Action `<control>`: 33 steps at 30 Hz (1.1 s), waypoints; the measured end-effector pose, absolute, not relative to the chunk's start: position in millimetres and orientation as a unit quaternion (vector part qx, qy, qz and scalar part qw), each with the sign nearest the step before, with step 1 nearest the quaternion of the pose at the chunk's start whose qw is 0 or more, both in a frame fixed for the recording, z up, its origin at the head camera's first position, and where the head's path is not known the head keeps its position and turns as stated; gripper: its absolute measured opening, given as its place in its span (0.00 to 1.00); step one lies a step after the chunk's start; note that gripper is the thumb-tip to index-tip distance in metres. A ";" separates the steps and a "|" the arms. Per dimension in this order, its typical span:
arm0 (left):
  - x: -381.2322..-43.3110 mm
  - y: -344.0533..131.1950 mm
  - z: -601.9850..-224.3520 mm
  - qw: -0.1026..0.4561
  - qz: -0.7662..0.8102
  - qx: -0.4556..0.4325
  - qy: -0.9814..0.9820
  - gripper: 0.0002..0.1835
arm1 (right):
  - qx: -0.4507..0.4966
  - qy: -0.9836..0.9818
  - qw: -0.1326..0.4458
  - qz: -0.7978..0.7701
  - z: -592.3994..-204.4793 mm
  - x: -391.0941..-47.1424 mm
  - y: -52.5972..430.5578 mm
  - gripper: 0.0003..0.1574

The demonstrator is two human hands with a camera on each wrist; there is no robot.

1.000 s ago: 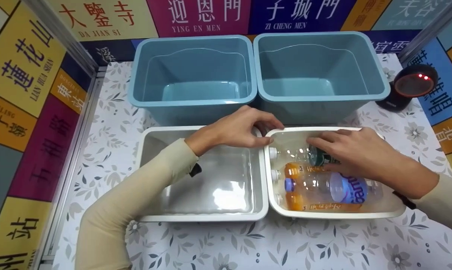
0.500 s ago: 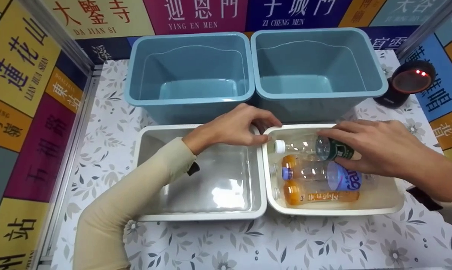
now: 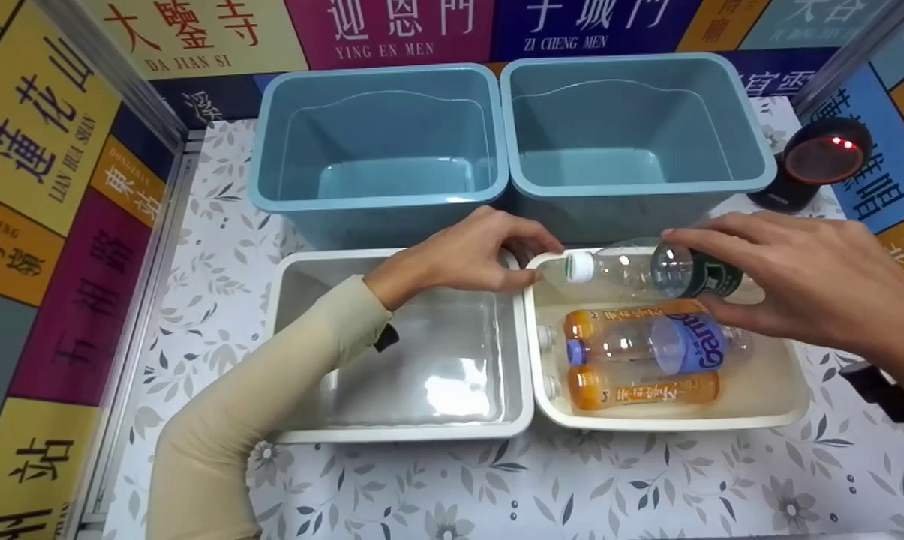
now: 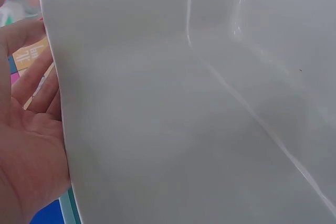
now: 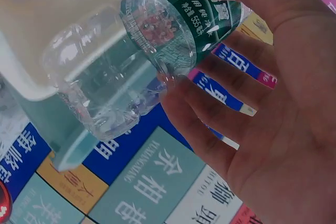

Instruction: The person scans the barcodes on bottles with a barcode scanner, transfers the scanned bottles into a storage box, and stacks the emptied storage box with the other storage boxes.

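My right hand (image 3: 804, 277) holds a clear plastic bottle (image 3: 624, 274) with a white cap and a dark green label, above the back of the right white bin (image 3: 669, 424). In the right wrist view, thumb and fingers grip the bottle (image 5: 184, 19) around its label. Below it in that bin lie a clear bottle (image 3: 688, 343) with a purple label and cap, and orange-labelled bottles (image 3: 662, 388). My left hand (image 3: 474, 251) spans the back-left corner of the right bin, fingertips touching its rim, fingers loosely bent. In the left wrist view, a bin wall partly hides the left hand (image 4: 31, 145).
A second white bin (image 3: 399, 433) stands on the left, beneath my left forearm. Behind stand two tall blue bins (image 3: 380, 202) (image 3: 639, 187) side by side. A black device with red lights (image 3: 827, 157) sits at the back right. Printed panels surround the flowered tabletop (image 3: 421, 487).
My right hand has lifted the green-labelled bottle up and to the right, out from among the other bottles, which shifted slightly. The left hand has stayed at the bin corner.
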State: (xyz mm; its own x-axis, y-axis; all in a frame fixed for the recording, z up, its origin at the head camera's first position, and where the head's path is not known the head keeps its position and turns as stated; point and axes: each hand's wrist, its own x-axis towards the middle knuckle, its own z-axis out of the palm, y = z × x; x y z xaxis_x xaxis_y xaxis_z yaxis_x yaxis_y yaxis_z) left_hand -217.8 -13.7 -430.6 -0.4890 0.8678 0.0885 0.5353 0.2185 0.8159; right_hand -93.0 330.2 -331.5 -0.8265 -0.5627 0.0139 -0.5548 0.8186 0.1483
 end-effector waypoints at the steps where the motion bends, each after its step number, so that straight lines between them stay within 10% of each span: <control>1: -217.8 -13.6 -430.8 0.199 0.417 0.464 0.755 0.21 | 0.294 -0.952 0.034 -0.070 -330.0 -92.7 331.4 0.58; 17: -218.0 -14.3 -430.2 0.200 0.412 0.464 0.758 0.21 | 0.260 -0.959 0.086 -0.075 -321.2 -94.6 340.0 0.68; 33: -217.5 -13.5 -432.4 0.204 0.431 0.464 0.746 0.20 | 0.240 -0.959 0.150 -0.017 -328.6 -104.7 363.8 0.50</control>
State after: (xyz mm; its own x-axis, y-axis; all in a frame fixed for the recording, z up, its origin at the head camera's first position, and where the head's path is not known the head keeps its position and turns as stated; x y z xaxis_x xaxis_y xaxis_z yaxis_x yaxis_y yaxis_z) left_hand -217.5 -13.5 -432.4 -0.4857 0.8689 0.0958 0.5173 0.1973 0.8327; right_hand -104.7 363.8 -328.6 -0.8400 -0.4647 0.2799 -0.4548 0.8845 0.1038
